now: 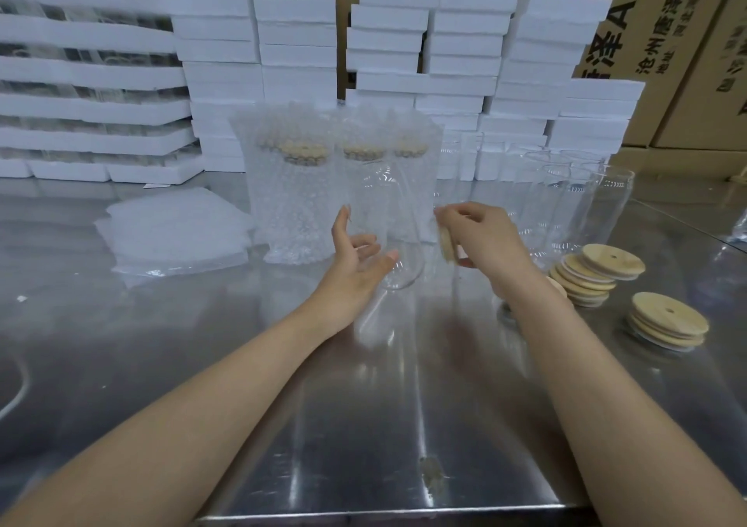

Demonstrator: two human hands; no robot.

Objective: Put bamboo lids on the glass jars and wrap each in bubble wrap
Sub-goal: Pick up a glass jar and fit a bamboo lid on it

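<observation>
On the steel worktop (364,425), the left hand (357,251) is spread open with its palm turned toward a clear jar (404,262) at the centre. The jar is smeared by motion and nearly see-through. Its rim and tilt are hard to make out, and I cannot tell whether the thumb touches the glass or only sits beside it. Just at 3 o'clock of the jar, the right hand (481,239) pinches a round lid (446,245) between thumb and fingers. The lid is seen edge-on and partly covered by the fingers.

At 12 o'clock stand three wrapped jars (289,203), their lids only dim tan shapes through the bubble wrap. A flat pile of bubble wrap sheets (174,227) lies at 9 o'clock. A cluster of bare jars (566,203) stands at 2 o'clock, their outlines merging into one another. Two lid stacks (594,272) sit at 3 to 4 o'clock, the nearer one partly hidden behind the right forearm. White foam boxes (299,41) and cartons (687,41) are piled along the back, cut off by the top edge.
</observation>
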